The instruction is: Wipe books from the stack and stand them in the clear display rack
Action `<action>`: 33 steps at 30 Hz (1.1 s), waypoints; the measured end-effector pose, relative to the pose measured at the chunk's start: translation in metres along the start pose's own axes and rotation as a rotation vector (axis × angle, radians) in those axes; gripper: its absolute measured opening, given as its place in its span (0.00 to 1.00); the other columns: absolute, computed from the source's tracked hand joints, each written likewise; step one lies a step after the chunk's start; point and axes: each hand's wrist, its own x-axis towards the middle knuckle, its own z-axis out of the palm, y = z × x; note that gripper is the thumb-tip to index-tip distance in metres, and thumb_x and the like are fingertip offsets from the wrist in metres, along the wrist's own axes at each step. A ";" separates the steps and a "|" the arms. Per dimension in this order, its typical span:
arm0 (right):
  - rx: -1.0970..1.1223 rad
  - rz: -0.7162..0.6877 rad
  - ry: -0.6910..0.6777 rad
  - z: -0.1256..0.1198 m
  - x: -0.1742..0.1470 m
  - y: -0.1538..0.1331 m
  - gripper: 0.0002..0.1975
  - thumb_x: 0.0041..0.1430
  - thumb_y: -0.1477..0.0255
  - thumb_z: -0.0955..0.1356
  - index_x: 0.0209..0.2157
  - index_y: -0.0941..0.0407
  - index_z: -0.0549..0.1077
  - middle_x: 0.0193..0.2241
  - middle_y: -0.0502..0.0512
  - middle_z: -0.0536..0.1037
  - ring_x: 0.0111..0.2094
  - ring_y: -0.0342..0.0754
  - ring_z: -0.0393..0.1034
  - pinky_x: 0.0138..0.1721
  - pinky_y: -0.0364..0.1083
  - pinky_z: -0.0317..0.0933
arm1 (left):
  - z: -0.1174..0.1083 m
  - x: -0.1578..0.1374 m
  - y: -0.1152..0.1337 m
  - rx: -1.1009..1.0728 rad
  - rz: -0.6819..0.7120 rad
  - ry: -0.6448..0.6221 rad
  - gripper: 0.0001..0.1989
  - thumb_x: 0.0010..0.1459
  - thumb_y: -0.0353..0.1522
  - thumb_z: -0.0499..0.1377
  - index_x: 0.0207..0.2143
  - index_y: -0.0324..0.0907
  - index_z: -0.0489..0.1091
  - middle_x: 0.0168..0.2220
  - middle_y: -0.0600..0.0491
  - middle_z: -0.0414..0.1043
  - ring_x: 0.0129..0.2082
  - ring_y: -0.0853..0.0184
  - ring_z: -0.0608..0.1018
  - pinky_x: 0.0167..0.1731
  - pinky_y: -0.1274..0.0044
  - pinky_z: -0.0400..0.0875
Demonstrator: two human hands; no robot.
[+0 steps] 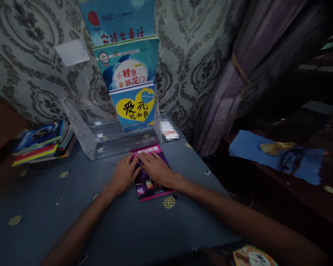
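Note:
A purple and pink book (pixel 143 188) lies flat on the dark patterned cloth in front of a clear stepped rack (pixel 113 142). My right hand (pixel 157 168) rests across its cover with the fingers stretched out. At the book's left edge is my left hand (pixel 125 171), fingers extended and touching the cover near the other hand. Neither hand grips anything. Standing in the rack are a blue book with a yellow heart (pixel 135 107), a teal book (pixel 127 62) behind it and a taller blue book (pixel 116 18) at the back.
A stack of books (pixel 41 142) lies left of the rack. A blurred white item (pixel 169 129) sits right of it. A blue cloth (pixel 246 147) with small objects lies on a dark surface at right. An orange book (pixel 252 256) shows at the bottom edge. A tied curtain (pixel 224 85) hangs behind.

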 end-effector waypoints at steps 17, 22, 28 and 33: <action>0.036 0.227 0.049 -0.025 -0.016 0.060 0.23 0.69 0.70 0.61 0.62 0.59 0.66 0.64 0.64 0.67 0.66 0.56 0.59 0.67 0.62 0.49 | 0.001 0.000 0.000 0.113 -0.008 -0.043 0.18 0.70 0.38 0.49 0.57 0.41 0.65 0.60 0.41 0.64 0.60 0.54 0.68 0.58 0.61 0.64; 0.100 0.174 0.061 -0.028 -0.051 0.054 0.24 0.67 0.69 0.63 0.63 0.57 0.66 0.61 0.62 0.71 0.66 0.57 0.60 0.66 0.64 0.50 | 0.000 0.000 0.002 0.132 -0.011 -0.036 0.18 0.70 0.38 0.49 0.57 0.41 0.65 0.60 0.41 0.65 0.58 0.53 0.69 0.56 0.61 0.65; 0.182 0.104 0.123 -0.036 -0.113 0.031 0.21 0.68 0.70 0.63 0.61 0.51 0.69 0.56 0.57 0.77 0.62 0.55 0.65 0.64 0.63 0.56 | 0.000 -0.001 0.002 0.114 -0.014 -0.038 0.19 0.70 0.39 0.48 0.57 0.39 0.65 0.61 0.39 0.64 0.58 0.52 0.69 0.56 0.60 0.64; 0.206 0.114 0.174 -0.037 -0.145 0.006 0.19 0.68 0.71 0.63 0.58 0.48 0.73 0.51 0.56 0.80 0.57 0.54 0.72 0.63 0.63 0.60 | 0.001 -0.002 0.002 0.110 -0.012 -0.031 0.19 0.70 0.39 0.48 0.57 0.40 0.65 0.61 0.40 0.64 0.59 0.53 0.68 0.57 0.60 0.64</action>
